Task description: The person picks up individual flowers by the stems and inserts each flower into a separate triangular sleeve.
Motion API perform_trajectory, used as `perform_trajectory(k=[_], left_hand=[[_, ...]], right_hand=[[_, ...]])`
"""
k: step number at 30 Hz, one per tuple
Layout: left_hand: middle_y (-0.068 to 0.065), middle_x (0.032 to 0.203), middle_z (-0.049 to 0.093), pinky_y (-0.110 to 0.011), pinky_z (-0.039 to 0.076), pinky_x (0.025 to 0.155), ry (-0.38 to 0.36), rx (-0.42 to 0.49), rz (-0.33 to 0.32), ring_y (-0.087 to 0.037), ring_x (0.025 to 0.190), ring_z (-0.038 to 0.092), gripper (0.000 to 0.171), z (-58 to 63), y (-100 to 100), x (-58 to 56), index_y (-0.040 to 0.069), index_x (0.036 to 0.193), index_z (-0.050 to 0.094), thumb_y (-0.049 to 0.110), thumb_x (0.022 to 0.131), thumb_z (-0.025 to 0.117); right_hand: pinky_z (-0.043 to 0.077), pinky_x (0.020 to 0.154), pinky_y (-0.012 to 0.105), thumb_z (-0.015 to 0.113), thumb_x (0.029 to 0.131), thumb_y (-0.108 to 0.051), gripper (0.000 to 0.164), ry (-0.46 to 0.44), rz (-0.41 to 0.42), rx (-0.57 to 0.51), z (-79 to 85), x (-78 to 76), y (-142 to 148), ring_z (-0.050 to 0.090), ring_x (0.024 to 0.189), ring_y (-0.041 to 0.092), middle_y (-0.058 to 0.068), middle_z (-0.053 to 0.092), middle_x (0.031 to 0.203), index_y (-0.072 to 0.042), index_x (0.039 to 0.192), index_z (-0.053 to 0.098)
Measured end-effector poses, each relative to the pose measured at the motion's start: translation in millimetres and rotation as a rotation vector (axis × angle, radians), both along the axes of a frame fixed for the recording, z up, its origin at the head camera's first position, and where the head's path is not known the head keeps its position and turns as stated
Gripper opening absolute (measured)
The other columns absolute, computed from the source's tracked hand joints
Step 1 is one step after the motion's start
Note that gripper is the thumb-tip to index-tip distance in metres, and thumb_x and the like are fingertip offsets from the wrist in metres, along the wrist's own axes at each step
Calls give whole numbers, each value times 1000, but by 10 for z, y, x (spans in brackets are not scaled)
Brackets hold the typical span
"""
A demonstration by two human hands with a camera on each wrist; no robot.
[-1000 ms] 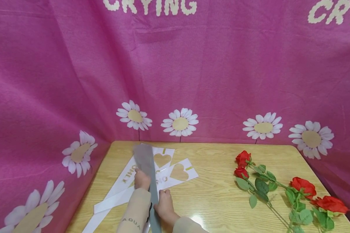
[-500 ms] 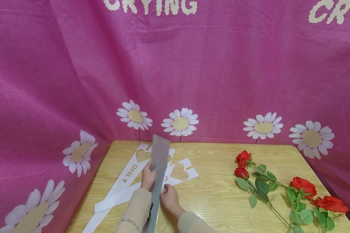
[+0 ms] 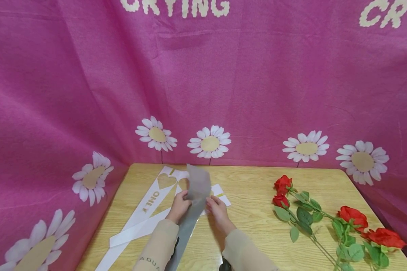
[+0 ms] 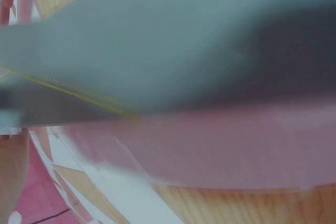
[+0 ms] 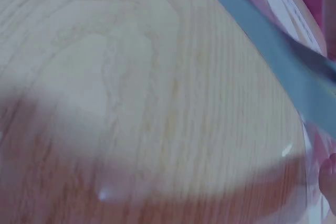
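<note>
A long, narrow grey sheet (image 3: pixel 199 182), semi-translucent at its far end, runs away from the person over the table. My left hand (image 3: pixel 179 206) grips its left edge, thumb on top. On the opposite side my right hand (image 3: pixel 220 212) pinches the right edge with curled fingers. Up close in the left wrist view, the grey sheet (image 4: pixel 131 40) is blurred, with a thin yellow line and a pinkish layer (image 4: pixel 220 145) along it. Beneath lie white paper strips (image 3: pixel 135 222) with heart cutouts and the word ONLY, partly hidden by the sheet.
Several red roses (image 3: pixel 352 218) with green leaves lie at the right of the wooden table (image 3: pixel 254 226). A pink cloth (image 3: pixel 257 82) printed with daisies hangs behind and at the sides. Something dark (image 3: pixel 225 265) shows beneath the right sleeve.
The grey sheet has swung to the right, uncovering the left heart cutout and ONLY. Both hands have moved right, and the right hand has gone forward along the sheet's edge.
</note>
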State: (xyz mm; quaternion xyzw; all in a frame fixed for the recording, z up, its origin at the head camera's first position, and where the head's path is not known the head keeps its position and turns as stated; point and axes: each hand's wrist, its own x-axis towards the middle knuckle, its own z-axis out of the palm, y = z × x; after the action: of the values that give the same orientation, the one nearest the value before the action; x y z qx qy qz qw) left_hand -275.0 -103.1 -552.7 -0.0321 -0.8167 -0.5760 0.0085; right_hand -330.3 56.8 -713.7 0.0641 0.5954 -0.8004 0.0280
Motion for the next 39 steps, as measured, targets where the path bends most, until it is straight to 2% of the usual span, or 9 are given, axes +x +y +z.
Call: perform_trajectory(k=[1, 4, 7, 10, 15, 21, 26, 31, 39], left_hand=[[-23, 101, 63, -35, 49, 76, -6, 0, -26, -26, 91, 58, 43, 0, 9, -3, -11, 107, 58, -10, 65, 51], [-15, 83, 63, -26, 48, 65, -19, -26, -110, -16, 75, 56, 32, 2, 31, -12, -11, 97, 59, -9, 66, 52], [-3, 68, 53, -20, 41, 55, -11, -43, -168, -9, 62, 45, 18, 3, 60, -11, -9, 83, 56, -8, 66, 52], [2, 64, 47, -19, 37, 53, -14, -31, -202, -8, 58, 41, 14, 1, 87, -8, -9, 78, 55, -8, 64, 51], [3, 60, 43, -20, 33, 51, -28, -86, -249, -9, 55, 39, 7, -24, 111, 1, -5, 69, 50, -7, 62, 50], [4, 56, 40, -19, 31, 48, -52, -145, -296, -8, 52, 37, 7, -45, 126, 33, 0, 67, 50, -6, 62, 49], [1, 67, 53, -20, 38, 54, -76, -182, -342, -9, 59, 45, 19, -57, 162, 67, -4, 80, 61, -3, 64, 51], [0, 67, 52, -21, 37, 54, -106, -224, -372, -9, 59, 44, 16, -105, 241, 82, -2, 78, 60, 0, 63, 53], [5, 56, 36, -20, 28, 45, -67, -259, -377, -9, 49, 34, 14, -148, 381, 148, 0, 79, 57, -2, 65, 56]], right_hand=[[53, 64, 26, 67, 82, -30, 36, 8, -5, -54, -94, -55, 51, 63, 78, 11, 3, 67, 87, -5, 107, 59], [50, 60, 22, 62, 87, -25, 21, -15, 2, -141, 769, 374, 140, 58, 68, 6, -3, 63, 78, -6, 95, 60], [43, 54, 17, 55, 91, -18, 13, -83, -17, -189, 1421, 665, 201, 49, 58, 3, -6, 57, 70, -8, 83, 55], [36, 48, 10, 50, 93, -11, 18, -135, -50, -261, 1687, 738, 314, 46, 53, 0, -9, 56, 65, -12, 75, 52], [33, 43, 10, 49, 92, -7, 18, -148, -162, -298, 1838, 702, 530, 45, 52, 1, -8, 56, 64, -12, 76, 55], [40, 50, 13, 60, 87, -11, 10, -128, -245, -105, 1797, 643, 835, 54, 66, 0, -11, 63, 79, -9, 95, 65], [49, 67, 17, 65, 83, -12, 30, -108, -148, 237, 1792, 680, 1046, 57, 80, 2, 0, 66, 94, 4, 108, 63], [49, 73, 24, 64, 82, -7, 25, -6, -29, 604, 1883, 780, 1196, 59, 86, 16, 18, 66, 98, 9, 101, 64], [51, 59, 26, 64, 79, -4, 17, 74, 55, 823, 2047, 968, 1385, 60, 68, 14, 17, 67, 78, 11, 87, 66]])
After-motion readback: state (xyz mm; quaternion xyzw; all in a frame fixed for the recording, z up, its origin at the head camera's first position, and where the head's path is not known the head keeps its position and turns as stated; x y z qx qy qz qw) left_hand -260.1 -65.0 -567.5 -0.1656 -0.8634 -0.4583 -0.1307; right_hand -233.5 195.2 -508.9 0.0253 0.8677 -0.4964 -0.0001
